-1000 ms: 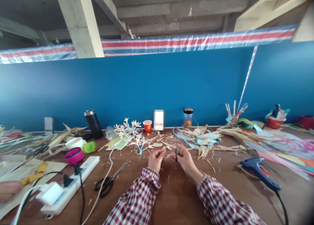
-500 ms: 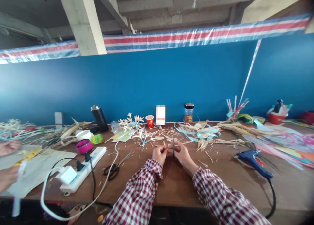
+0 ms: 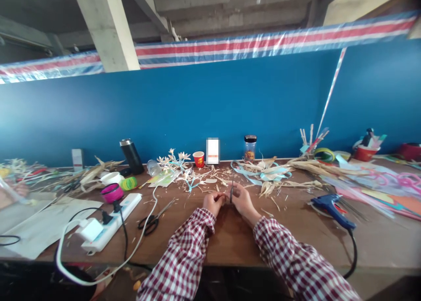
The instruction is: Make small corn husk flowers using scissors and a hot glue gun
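My left hand [image 3: 213, 202] is closed in a pinch, thumb against fingers, above the brown table. Whatever sits between its fingertips is too small to make out. Close beside it, my right hand [image 3: 242, 200] grips a pair of dark scissors [image 3: 231, 192], seen edge-on with the thin tip pointing up and away from me. The fingertips of both hands nearly meet. Just beyond them lie scattered pale husk scraps [image 3: 226, 175]. White husk flowers [image 3: 179, 158] with light-blue stems stand behind, to the left.
Left of my arms lie black-handled scissors [image 3: 150, 224] and a white power strip [image 3: 115, 226] with a looping cable. A blue glue gun [image 3: 333, 209] rests at right. A red paper cup [image 3: 198, 159], a jar [image 3: 250, 150] and a black flask [image 3: 131, 156] line the back. Another person's hand [image 3: 21, 190] shows far left.
The view has shifted slightly. My hands stay together at nearly the same spot, and a pale piece at the right fingertips no longer shows. The other person's hands and yellow item have moved away leftward.
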Tool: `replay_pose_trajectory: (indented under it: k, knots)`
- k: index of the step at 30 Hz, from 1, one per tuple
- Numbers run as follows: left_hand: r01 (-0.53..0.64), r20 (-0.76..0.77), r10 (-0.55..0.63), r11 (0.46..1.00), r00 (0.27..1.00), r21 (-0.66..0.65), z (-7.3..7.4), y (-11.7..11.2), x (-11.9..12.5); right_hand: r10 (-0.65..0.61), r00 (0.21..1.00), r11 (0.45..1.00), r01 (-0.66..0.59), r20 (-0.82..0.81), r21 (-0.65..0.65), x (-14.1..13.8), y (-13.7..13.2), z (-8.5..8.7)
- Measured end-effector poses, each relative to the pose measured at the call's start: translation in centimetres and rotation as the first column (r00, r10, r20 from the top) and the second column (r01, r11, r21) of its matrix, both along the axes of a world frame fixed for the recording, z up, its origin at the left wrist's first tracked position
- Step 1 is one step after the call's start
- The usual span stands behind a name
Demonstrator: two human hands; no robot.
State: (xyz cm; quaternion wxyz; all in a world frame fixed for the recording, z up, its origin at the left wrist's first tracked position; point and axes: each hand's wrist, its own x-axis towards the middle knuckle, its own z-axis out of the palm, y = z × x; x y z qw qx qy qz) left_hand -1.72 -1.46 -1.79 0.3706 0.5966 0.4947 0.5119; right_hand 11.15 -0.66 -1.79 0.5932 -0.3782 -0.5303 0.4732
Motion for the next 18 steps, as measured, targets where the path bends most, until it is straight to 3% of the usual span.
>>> replay_pose_trajectory:
  k: [6,11,18]
  knots:
    - [-0.039,0.081,0.044,0.998,0.996,-0.052,-0.34,0.05,0.17,-0.031,0.998,0.998,0.028,0.052,0.062,-0.07,-0.12,0.16]
    - [0.009,0.231,0.021,0.992,0.973,-0.127,-0.49,-0.17,0.57,-0.024,0.997,0.996,0.018,0.074,0.084,-0.14,-0.32,0.38]
    - [0.080,0.329,-0.040,0.991,0.943,-0.109,-0.36,-0.37,0.78,0.028,0.999,1.000,-0.028,-0.034,-0.005,-0.05,-0.75,0.93]
